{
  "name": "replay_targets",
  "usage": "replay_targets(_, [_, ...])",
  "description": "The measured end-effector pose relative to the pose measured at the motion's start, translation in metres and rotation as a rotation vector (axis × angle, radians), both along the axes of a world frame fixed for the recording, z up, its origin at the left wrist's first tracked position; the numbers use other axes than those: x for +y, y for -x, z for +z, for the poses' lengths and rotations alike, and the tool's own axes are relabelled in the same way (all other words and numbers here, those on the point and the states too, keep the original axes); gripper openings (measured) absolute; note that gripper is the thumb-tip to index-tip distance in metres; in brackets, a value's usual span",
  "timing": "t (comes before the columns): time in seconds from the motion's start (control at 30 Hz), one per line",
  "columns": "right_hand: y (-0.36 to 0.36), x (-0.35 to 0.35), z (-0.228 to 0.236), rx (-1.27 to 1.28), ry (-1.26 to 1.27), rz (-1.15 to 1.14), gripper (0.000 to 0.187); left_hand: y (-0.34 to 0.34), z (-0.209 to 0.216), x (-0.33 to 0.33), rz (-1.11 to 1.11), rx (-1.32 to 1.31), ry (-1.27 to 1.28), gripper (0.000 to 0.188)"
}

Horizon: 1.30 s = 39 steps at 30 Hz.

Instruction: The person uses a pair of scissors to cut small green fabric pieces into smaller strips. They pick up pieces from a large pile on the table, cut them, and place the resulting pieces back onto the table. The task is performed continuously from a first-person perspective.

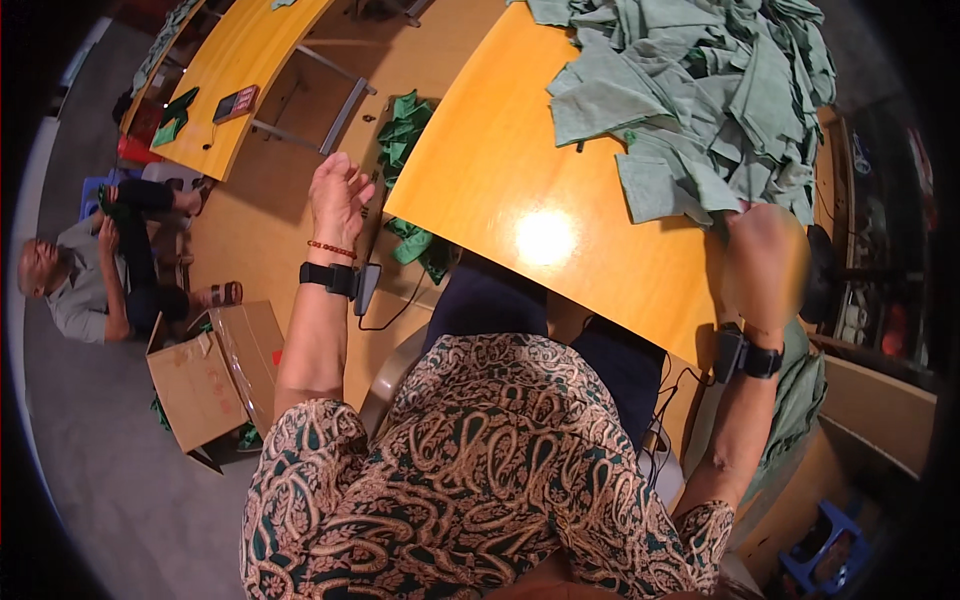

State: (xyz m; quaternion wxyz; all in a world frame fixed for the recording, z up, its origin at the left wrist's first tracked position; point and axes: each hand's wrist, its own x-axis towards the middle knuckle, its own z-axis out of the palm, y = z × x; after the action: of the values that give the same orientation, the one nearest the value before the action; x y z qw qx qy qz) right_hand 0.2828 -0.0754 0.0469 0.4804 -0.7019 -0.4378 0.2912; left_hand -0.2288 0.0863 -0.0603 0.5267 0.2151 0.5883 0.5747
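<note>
A large heap of grey-green cloth pieces (690, 90) lies on the far right of the yellow table (480, 170). My right hand (765, 265) is at the table's right edge, its fingertips reaching the near end of the heap. That hand is smeared, so whether it grips a cloth cannot be made out. Off the table's left side, my left hand (340, 200) is raised in the air with its fingers loosely bent and apart, and nothing shows in it. Both wrists wear black straps with small devices.
Green cloth (405, 130) hangs beside the table's left end. At left, a person (85, 290) sits near an open cardboard box (215, 375). A second yellow table (225, 60) stands farther off. Grey-green fabric (795, 400) hangs by my right forearm, above a blue stool (825, 550).
</note>
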Motion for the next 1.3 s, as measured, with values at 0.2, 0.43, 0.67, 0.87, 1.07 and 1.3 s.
replay_targets(0.2, [0.059, -0.02, 0.07, -0.656, -0.309, 0.091, 0.008, -0.027, 0.061, -0.024, -0.031, 0.063, -0.332, 0.017])
replay_targets(0.43, [0.117, -0.013, 0.042, 0.014, -0.109, 0.179, 0.016, -0.135, 0.119, -0.1, -1.019, -0.189, -0.364, 0.016])
replay_targets(0.67, [0.131, -0.026, 0.016, 0.457, -0.053, 0.233, 0.014, -0.203, 0.099, -0.13, -1.067, 0.002, -0.331, 0.027])
replay_targets(0.87, [0.131, -0.036, 0.021, 0.672, 0.009, 0.229, 0.015, -0.216, 0.094, -0.128, -0.97, 0.022, -0.39, 0.025])
replay_targets(1.07, [0.128, -0.033, 0.016, 0.637, 0.038, 0.214, 0.016, -0.225, 0.093, -0.124, -0.944, 0.153, -0.523, 0.019])
replay_targets(1.3, [0.117, -0.029, 0.004, 0.787, 0.128, 0.226, 0.01, -0.228, 0.094, -0.121, -1.004, 0.092, -0.378, 0.017])
